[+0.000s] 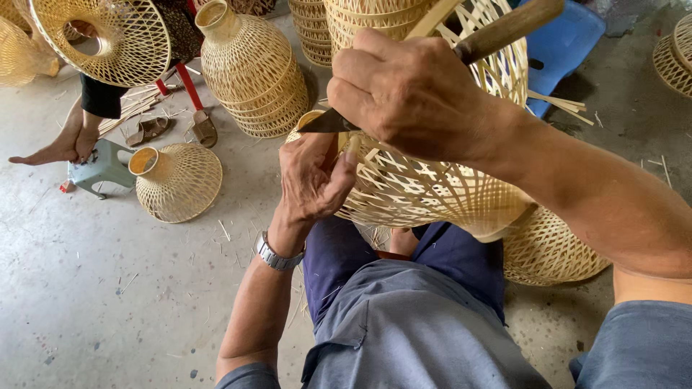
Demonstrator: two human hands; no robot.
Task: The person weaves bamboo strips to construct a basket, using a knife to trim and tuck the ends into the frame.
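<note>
Hands work on a woven bamboo basket (pixel 432 191) in the lap: right hand (pixel 414 97) fisted around a knife (pixel 461 54), left hand (pixel 311 180) fingers curled, pinching the rim.

Pale matt woven bamboo shade (pixel 425 187), knife (pixel 432 72) with worn wooden handle and dull metal blade, rough concrete floor (pixel 108 288).

Bare floor (pixel 108 288) is left open at lower left; the upper frame is blocked by stacked baskets (pixel 252 72), a stool (pixel 101 167) and a co-worker's foot (pixel 54 151).
</note>
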